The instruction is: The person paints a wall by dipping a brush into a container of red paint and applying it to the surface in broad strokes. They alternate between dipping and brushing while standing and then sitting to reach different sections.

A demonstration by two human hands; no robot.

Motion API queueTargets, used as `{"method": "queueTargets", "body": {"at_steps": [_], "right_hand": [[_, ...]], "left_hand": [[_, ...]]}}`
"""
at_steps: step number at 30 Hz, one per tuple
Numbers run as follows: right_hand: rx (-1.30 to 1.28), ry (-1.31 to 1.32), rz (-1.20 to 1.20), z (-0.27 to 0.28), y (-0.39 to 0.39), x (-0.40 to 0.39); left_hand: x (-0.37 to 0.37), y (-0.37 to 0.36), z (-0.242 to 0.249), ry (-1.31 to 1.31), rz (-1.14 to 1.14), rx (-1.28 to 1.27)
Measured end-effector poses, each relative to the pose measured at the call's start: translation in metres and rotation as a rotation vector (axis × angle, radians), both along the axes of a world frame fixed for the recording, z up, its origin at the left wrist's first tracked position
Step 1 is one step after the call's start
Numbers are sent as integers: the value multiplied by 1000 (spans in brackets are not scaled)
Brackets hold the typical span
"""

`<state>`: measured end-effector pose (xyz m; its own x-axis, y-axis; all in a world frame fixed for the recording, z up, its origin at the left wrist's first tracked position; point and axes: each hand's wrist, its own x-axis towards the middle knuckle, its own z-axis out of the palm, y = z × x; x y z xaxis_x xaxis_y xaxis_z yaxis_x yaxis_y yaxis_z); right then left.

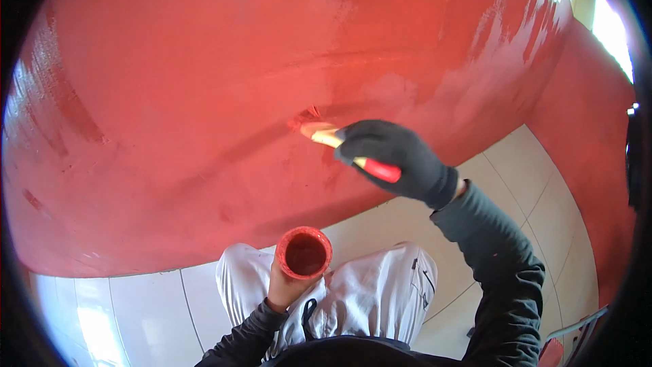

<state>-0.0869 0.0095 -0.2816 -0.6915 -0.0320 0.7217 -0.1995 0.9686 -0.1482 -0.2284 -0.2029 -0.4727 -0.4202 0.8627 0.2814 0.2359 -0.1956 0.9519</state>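
A paintbrush [327,137] with a yellow and red handle is gripped in my right hand [397,160], which wears a dark glove. Its red-coated bristles are at the red wall [204,95], and they seem to touch it. Low in the view, my left hand [288,290] is bare and wrapped round a paint cup [303,276] smeared with red. The cup is held upright above my lap, its mouth facing me, with dark red paint inside. Part of the left hand's fingers is hidden by the cup.
Glossy wet-looking streaks mark the wall at the upper right and far left. Pale floor tiles [523,170] run along the wall's foot. My knees in white trousers [380,292] are close to the wall. A metal-framed object [577,326] stands at the lower right.
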Motion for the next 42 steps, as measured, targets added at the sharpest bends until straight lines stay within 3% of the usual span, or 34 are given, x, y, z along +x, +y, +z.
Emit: {"method": "queueTargets", "body": {"at_steps": [1, 3, 5, 7, 10, 12, 14, 17, 19, 21, 23, 24, 26, 28, 30, 31, 32, 33, 35, 39, 42], "right_hand": [[-225, -23, 35, 8, -1, 2], [135, 205, -189, 51, 25, 9], [34, 503, -309, 90, 44, 17], [146, 702, -482, 113, 44, 23], [291, 602, -361, 87, 47, 10], [313, 390, -472, 29, 27, -4], [230, 162, -331, -28, 10, -3], [87, -81, -156, -44, -9, 8], [-65, 66, -139, -24, 8, 16], [-142, 212, -271, 14, 40, 29], [-59, 362, -535, 50, 67, 50], [96, 315, -757, 58, 104, 80], [-14, 607, -485, 78, 63, 50], [308, 524, -458, 54, 67, 46], [91, 399, -364, -9, 60, 38], [168, 335, -392, -37, 55, 29], [-48, 200, -337, -71, 48, 20], [-90, 60, -297, -101, 40, 17], [214, -103, -265, -142, 24, 18], [-31, -219, -235, -211, -9, 31], [-249, -253, -311, -227, -38, 46]], "left_hand": [[-1, 1, -6, -29, -30, 14], [-4, 0, -3, -9, -61, 21], [-3, 1, -2, -52, -48, 44], [-2, 1, -3, -70, -40, 45], [-2, -1, -1, -117, -74, 52], [-3, -2, -5, -87, -38, 44], [-2, -5, 0, -74, -48, 21], [-7, -11, -11, -49, -7, 33], [-10, -12, -20, -14, 0, -16], [-7, -11, -11, 40, 0, -58], [-1, -8, -8, 0, -31, -96], [0, -6, -8, -43, -29, -108], [-1, -3, -16, -52, -78, -130], [-1, -2, -27, -92, -74, -132], [2, 0, -23, -150, -104, -144], [2, 1, -23, -99, -88, -149], [1, 2, -24, -49, -72, -151], [-3, 2, -37, -54, -80, -194], [-5, 4, -38, -63, -88, -170], [1, 8, -36, 33, -31, -90], [-3, 13, -47, 45, -2, -88]]}}
